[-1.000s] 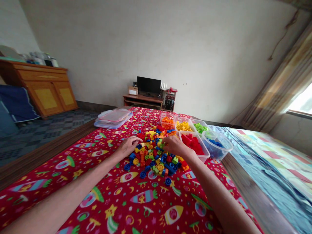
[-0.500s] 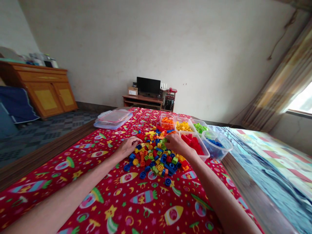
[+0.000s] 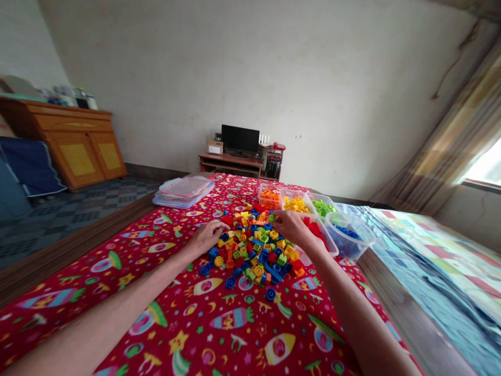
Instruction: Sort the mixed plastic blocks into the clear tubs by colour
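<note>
A mixed pile of toy building bricks in blue, yellow, red, orange and green lies on a red patterned cloth. My left hand rests at the pile's left edge with its fingers curled, close to a red brick; whatever is in its fingertips is hidden. Above the pile's far right side, my right hand is closed in a pinch on a small green brick. Just beyond its wrist stands a clear tub of red bricks, partly covered by that hand.
Behind the pile, clear tubs hold orange bricks, yellow bricks and green bricks. A round tub with blue bricks stands at the right. Stacked plastic lids lie at the far left. A bed adjoins the table's right side.
My right hand has risen slightly and moved right, away from the pile, with the green brick at its fingertips. My left hand has stayed nearly in place. The view has shifted slightly.
</note>
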Tool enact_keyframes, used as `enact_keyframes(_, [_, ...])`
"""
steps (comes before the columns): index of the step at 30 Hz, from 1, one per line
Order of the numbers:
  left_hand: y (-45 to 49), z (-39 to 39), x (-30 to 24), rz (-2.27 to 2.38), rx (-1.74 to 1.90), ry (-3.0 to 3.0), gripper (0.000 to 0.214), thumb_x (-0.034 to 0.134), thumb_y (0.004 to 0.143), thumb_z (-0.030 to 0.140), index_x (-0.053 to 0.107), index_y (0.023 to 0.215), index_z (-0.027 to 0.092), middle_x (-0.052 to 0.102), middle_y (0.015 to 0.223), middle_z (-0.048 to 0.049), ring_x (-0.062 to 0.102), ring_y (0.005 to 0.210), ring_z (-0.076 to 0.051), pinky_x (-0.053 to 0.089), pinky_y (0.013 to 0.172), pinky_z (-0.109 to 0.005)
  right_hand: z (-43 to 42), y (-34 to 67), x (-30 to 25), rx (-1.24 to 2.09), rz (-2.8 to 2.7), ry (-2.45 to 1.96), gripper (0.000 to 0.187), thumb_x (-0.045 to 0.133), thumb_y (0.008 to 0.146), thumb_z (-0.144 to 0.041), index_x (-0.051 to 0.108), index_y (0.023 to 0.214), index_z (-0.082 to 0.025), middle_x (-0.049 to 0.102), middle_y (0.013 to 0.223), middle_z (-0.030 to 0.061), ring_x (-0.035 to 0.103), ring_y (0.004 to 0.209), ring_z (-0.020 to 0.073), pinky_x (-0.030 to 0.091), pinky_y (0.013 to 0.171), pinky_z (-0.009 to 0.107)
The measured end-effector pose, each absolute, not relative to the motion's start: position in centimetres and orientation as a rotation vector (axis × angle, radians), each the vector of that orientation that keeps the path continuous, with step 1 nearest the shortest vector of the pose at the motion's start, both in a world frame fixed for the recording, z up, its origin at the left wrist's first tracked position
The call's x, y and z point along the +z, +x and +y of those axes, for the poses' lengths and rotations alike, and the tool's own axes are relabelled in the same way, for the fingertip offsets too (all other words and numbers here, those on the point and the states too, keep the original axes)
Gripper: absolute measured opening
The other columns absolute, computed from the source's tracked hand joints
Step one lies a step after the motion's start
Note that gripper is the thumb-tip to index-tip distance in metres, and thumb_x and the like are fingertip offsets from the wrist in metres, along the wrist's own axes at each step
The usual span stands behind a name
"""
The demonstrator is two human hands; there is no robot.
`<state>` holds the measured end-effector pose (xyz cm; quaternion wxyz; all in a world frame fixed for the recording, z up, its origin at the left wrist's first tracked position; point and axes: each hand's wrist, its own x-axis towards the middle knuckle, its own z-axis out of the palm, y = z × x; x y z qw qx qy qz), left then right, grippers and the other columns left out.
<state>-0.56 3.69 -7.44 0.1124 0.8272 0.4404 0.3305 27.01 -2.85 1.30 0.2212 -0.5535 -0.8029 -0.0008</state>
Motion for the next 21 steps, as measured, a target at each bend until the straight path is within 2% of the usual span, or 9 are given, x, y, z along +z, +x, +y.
enact_keyframes(4, [-0.6,3.8,-7.6,1.265,0.981,2.45,0.043,0.034,0.084,0.039,0.07,0.09,0.017,0.069,0.093,-0.0076,0.063,0.087,-0.021,0.048,0.083,-0.032,-3.4,26.0,0.7,0.08,-2.371,-1.531,0.015,0.055,0.078,-0.017,0.068,0.087,-0.015,0.067,0.076,0.0037,0.056,0.068,0.0128,0.035,0.061,0.022])
enact_keyframes(8, [-0.6,3.7,-7.5,1.277,0.973,2.456,0.044,0.033,0.084,0.04,0.07,0.091,0.017,0.069,0.094,-0.0078,0.063,0.088,-0.022,0.048,0.082,-0.032,-3.9,24.4,-0.7,-0.004,-2.459,-1.622,0.032,0.054,0.081,-0.02,0.063,0.113,-0.019,0.069,0.098,0.0089,0.062,0.087,0.0186,0.04,0.07,0.024])
enact_keyframes(10, [-0.6,3.6,-7.4,1.275,0.968,2.459,0.046,0.033,0.084,0.042,0.07,0.092,0.017,0.069,0.095,-0.0083,0.063,0.089,-0.022,0.048,0.082,-0.033,-3.9,24.1,-1.0,-0.057,-2.453,-1.647,0.035,0.053,0.083,-0.021,0.06,0.118,-0.019,0.069,0.101,0.0107,0.062,0.091,0.0202,0.04,0.072,0.025])
enact_keyframes(14, [-0.6,3.7,-7.5,1.278,0.976,2.46,0.049,0.032,0.084,0.045,0.07,0.091,0.016,0.069,0.094,-0.0095,0.063,0.089,-0.023,0.048,0.081,-0.034,-3.7,24.9,-0.1,-0.086,-2.404,-1.627,0.028,0.052,0.084,-0.022,0.066,0.108,-0.016,0.07,0.089,0.0102,0.062,0.08,0.0181,0.038,0.067,0.024])
enact_keyframes(17, [-0.6,3.9,-7.8,1.272,1.002,2.451,0.05,0.031,0.083,0.046,0.07,0.09,0.016,0.069,0.092,-0.01,0.064,0.086,-0.023,0.049,0.078,-0.034,-3.5,26.2,1.0,-0.089,-2.317,-1.554,0.021,0.051,0.083,-0.018,0.068,0.095,-0.015,0.068,0.076,0.0059,0.056,0.065,0.0126,0.032,0.059,0.022])
enact_keyframes(21, [-0.7,4.3,-8.2,1.273,1.037,2.433,0.043,0.035,0.082,0.042,0.07,0.087,0.018,0.07,0.091,-0.0084,0.063,0.088,-0.023,0.048,0.081,-0.034,-3.3,28.0,2.3,-0.039,-2.211,-1.47,0.015,0.053,0.079,-0.017,0.067,0.084,-0.015,0.064,0.065,0.001,0.047,0.055,0.0085,0.027,0.053,0.021])
